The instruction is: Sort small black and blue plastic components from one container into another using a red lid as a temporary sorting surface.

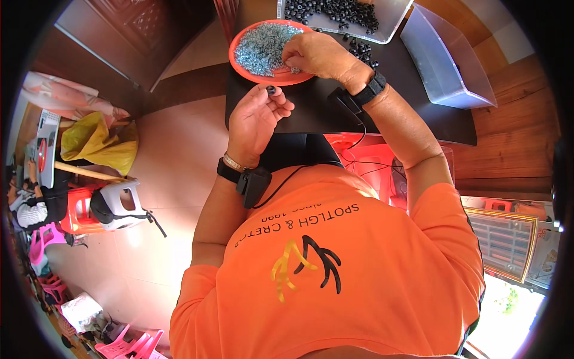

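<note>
My left hand (254, 119) is palm up just in front of the dark table's edge. Between its thumb and index finger it pinches a small black round plastic part (271, 90); the other fingers curl loosely. A red round plate (238, 67) near the table's left edge holds a heap of small silvery screws (266, 46). My right hand (323, 57) is over the plate's right side, its fingers bent together and touching the heap. What those fingertips hold is hidden.
Behind the plate stands a clear plastic tray (382, 37) of small black parts (344, 12), and loose black parts (363, 52) lie beside my right wrist. An upright translucent bin (442, 66) is at the table's right. Wrist devices with a cable (281, 190) cross my lap.
</note>
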Demonstrator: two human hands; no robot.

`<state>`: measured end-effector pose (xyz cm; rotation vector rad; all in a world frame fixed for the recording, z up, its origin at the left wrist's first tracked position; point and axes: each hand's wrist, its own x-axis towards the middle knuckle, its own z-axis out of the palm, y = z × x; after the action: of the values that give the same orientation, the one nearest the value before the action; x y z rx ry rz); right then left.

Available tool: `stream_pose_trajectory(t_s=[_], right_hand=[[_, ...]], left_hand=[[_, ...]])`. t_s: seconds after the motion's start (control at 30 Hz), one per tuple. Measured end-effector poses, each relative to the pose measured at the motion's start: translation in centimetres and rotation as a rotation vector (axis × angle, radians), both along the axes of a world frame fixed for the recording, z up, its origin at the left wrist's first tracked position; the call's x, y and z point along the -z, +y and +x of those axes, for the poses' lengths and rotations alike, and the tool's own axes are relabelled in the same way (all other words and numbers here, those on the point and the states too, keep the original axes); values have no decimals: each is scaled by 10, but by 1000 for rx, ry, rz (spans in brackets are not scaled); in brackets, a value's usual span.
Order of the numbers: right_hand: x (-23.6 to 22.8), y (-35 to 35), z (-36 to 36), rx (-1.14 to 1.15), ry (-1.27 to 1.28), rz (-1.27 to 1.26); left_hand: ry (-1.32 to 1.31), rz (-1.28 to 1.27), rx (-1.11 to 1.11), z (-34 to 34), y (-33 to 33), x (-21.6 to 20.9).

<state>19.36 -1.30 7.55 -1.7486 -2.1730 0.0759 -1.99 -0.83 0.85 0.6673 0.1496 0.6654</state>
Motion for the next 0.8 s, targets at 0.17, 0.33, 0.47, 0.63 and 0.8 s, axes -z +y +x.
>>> stream_pose_trajectory(t_s=[0.17, 0.33, 0.47, 0.63, 0.8], right_hand=[[3, 1, -12, 78, -141, -76], [18, 7, -11, 38, -228, 66], [12, 3, -9, 31, -73, 67], [-10, -10, -7, 29, 304, -59], [-19, -36, -12, -176, 789, -171]], left_hand=[[-2, 5, 4, -1, -1, 0], [-17, 7, 13, -1, 0, 1], [-23, 2, 12, -1, 1, 3], [-16, 41, 20, -1, 1, 2], [42, 129, -17, 2, -8, -10]])
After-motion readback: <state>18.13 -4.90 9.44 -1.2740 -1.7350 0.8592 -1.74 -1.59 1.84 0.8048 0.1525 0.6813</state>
